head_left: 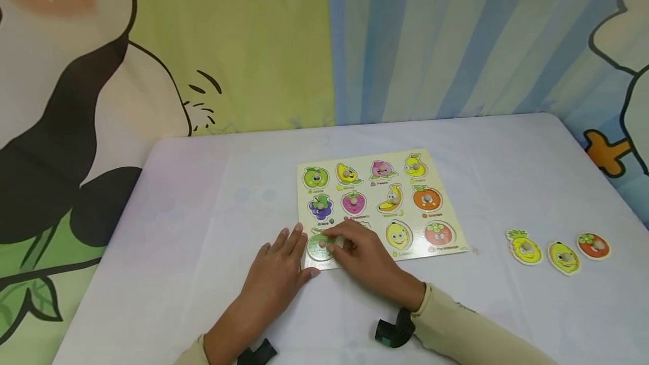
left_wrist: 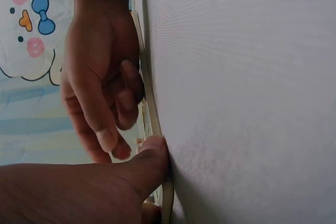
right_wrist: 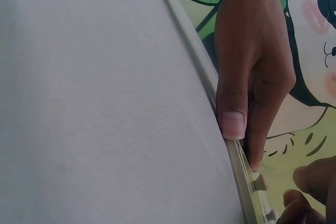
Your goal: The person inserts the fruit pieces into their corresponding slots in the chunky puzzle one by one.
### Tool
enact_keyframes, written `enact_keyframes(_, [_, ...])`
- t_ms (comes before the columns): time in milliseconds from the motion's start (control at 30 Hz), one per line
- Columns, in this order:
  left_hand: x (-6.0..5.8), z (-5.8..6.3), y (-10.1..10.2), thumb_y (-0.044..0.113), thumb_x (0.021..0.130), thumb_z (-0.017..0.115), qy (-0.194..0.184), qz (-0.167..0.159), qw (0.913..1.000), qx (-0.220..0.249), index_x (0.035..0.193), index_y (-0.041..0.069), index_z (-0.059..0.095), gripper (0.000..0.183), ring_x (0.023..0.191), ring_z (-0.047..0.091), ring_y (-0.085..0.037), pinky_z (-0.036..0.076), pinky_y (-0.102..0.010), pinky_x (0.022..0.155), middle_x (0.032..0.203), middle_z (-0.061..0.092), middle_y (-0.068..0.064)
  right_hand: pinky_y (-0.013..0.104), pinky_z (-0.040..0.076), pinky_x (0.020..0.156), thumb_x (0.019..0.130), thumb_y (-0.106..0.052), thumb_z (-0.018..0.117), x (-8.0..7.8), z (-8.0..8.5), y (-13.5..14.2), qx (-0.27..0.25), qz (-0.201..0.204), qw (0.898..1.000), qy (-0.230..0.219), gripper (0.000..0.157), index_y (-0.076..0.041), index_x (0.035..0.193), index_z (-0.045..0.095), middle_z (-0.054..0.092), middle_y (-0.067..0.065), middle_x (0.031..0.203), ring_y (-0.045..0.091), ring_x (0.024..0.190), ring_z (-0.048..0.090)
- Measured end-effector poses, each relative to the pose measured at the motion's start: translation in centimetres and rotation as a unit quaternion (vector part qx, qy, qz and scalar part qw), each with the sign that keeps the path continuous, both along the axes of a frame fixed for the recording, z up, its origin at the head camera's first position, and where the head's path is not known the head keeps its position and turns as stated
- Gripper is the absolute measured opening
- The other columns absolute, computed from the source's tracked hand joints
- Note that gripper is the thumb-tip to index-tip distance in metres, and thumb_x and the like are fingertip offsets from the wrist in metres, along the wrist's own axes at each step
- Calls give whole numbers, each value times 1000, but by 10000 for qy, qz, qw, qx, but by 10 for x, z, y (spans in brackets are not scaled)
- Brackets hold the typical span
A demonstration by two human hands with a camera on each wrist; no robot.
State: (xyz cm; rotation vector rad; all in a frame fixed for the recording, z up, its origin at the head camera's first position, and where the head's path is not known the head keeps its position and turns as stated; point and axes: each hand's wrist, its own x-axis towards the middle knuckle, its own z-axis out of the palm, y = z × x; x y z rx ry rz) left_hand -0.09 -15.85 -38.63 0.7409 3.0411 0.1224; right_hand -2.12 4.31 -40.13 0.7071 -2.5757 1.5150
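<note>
A wooden fruit puzzle board (head_left: pixel 372 187) lies on the white table, filled with knobbed fruit pieces in several slots. My left hand (head_left: pixel 276 272) rests at its near left corner, fingers straight along the left side, thumb against the front edge. In the right wrist view, the left thumb (right_wrist: pixel 232 124) presses that edge. My right hand (head_left: pixel 367 255) hovers over the lower row with bent fingers, beside a round green fruit piece (head_left: pixel 316 252) in the corner slot. Its fingertips (right_wrist: pixel 302 179) are apart from the knobs, and nothing shows between them.
Right of the board lie a loose pineapple piece (head_left: pixel 526 249), a lemon piece (head_left: pixel 564 258) and a red persimmon piece (head_left: pixel 594 246). The lemon slot (head_left: pixel 399 235) and persimmon slot (head_left: pixel 439 234) show only printed pictures. A cartoon-printed backdrop (head_left: pixel 243 44) stands behind the table.
</note>
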Motion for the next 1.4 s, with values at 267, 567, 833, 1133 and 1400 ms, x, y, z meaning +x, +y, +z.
enact_keyframes(267, [1,-2,1,46,81,76,-8,74,10000,37,136,-1,54,75,128,48,-37,49,-51,88,141,50,-17,23,44,56,88,-1,71,3,1,21,-218,-291,9993,14,23,-7,110,70,64,-4,102,9,66,50])
enact_keyframes(567, [0,-2,2,47,83,73,-138,70,9999,70,137,0,53,74,129,47,-37,48,-52,90,143,49,-16,23,43,56,88,2,69,3,3,46,-344,-558,9978,-76,26,-9,112,69,64,-2,97,13,65,49])
enact_keyframes(833, [-1,-1,-1,48,83,72,-51,-7,10000,7,136,1,54,73,128,49,-35,48,-50,87,142,50,-15,19,42,55,87,9,65,4,4,77,-479,-1046,9932,179,27,-4,110,69,65,1,103,12,67,50])
enact_keyframes(1133, [1,-2,-2,48,83,73,-122,58,9999,-13,137,2,54,74,129,48,-34,48,-52,89,143,49,-14,15,43,53,86,13,65,12,8,110,-611,-1617,9847,234,28,0,110,69,62,8,107,11,66,51])
enact_keyframes(1400, [-2,-3,-2,50,83,71,-123,28,9999,-107,139,3,53,75,129,48,-34,48,-51,89,144,48,-13,16,43,52,89,12,62,25,6,146,-398,-2179,9750,174,29,1,115,66,59,7,110,11,68,53])
